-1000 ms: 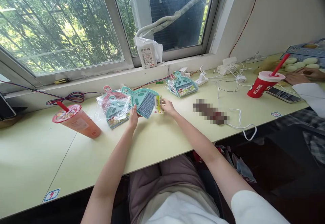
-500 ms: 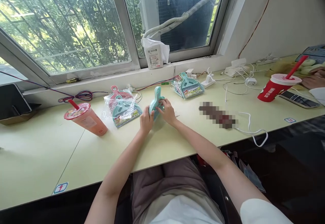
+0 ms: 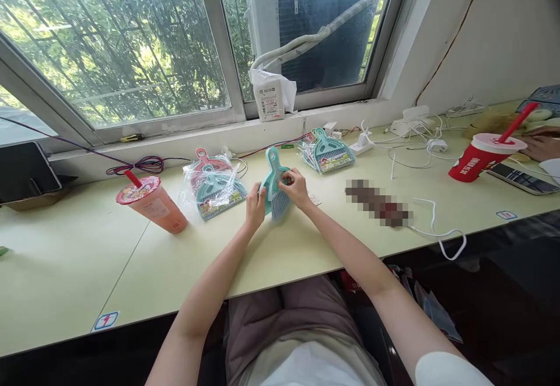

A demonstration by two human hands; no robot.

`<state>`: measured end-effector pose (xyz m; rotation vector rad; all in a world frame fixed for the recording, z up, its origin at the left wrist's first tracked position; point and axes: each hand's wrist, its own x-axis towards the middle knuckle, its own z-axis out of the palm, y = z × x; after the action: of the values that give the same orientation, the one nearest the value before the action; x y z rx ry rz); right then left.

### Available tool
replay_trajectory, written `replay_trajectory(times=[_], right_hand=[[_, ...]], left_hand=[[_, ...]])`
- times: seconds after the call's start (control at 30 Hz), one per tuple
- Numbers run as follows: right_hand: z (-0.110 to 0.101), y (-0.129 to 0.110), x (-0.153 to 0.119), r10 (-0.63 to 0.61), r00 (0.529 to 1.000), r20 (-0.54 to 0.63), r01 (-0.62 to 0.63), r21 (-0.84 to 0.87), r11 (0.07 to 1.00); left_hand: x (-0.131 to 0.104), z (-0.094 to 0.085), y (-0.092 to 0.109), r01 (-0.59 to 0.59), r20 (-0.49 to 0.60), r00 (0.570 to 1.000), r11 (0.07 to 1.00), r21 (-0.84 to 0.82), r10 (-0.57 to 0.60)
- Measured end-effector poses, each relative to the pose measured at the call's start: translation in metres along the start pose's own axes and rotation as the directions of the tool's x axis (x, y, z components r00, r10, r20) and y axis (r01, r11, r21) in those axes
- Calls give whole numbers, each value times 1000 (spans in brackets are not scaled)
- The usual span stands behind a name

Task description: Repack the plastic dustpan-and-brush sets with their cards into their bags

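Observation:
A teal dustpan with a small brush (image 3: 273, 177) fitted against it stands tilted upright over the table, handle up and grey-blue bristles facing down and right. Wrapped round its left edge is my left hand (image 3: 255, 205). My right hand (image 3: 296, 189) grips the brush's right side, its fingers bent at the top of the bristles. Just left of them lie pink and teal dustpan sets (image 3: 219, 190) in clear plastic. Further sets (image 3: 328, 151) are stacked behind and to the right.
A pink drink cup (image 3: 153, 204) stands at left, a tablet (image 3: 27, 173) beyond it. On the right are a blurred-out object (image 3: 376, 202), white cables, a red cup (image 3: 475, 157), a phone (image 3: 522, 178) and another person's hand (image 3: 542, 144). A window sill runs behind.
The dustpan and brush have turned in my hands, so the bristles and handle hole now face me more. The camera view has shifted slightly.

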<state>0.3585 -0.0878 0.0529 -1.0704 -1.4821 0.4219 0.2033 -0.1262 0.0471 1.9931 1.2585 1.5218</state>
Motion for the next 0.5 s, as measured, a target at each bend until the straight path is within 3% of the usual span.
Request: replay_trajectory(times=[0.23,0.5], right_hand=[[1,2,-1,-24,1000,-12,25,61,998],[2,-16,-4,-52,996,-79,60,107,992]], left_hand=[[-3,6,2,46,-43,998,998,-32,-47],[-6,6,13,61,-142,987,997,-47,-68]])
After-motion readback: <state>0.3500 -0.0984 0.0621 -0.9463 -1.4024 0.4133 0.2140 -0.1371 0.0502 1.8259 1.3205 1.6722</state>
